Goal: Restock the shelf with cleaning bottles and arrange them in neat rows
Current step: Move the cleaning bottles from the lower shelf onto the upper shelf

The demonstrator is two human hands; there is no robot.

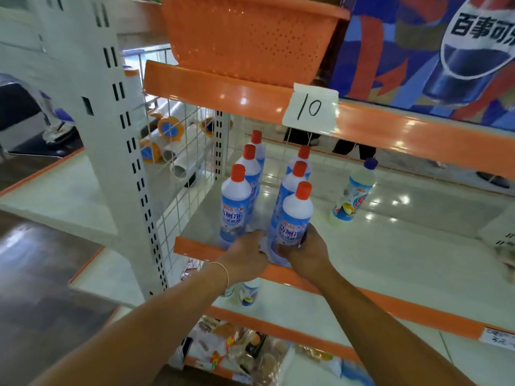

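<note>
Both hands [245, 253] [308, 250] at front bottle [295, 215] (red cap), shelf [390, 246]

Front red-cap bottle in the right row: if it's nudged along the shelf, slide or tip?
Probably slides if pushed low, as the right hand grips its base. The front red-cap bottle is tall, with a narrow neck, so a push up high might tip it. The shelf looks glossy, likely low friction. Its body looks like rigid plastic; weight cannot be told.

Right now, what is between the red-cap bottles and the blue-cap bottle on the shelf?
Nothing. In the head view, only bare, shiny shelf lies between the nearest red-cap bottle, gripped by the right hand, and the blue-cap bottle standing alone.
</note>
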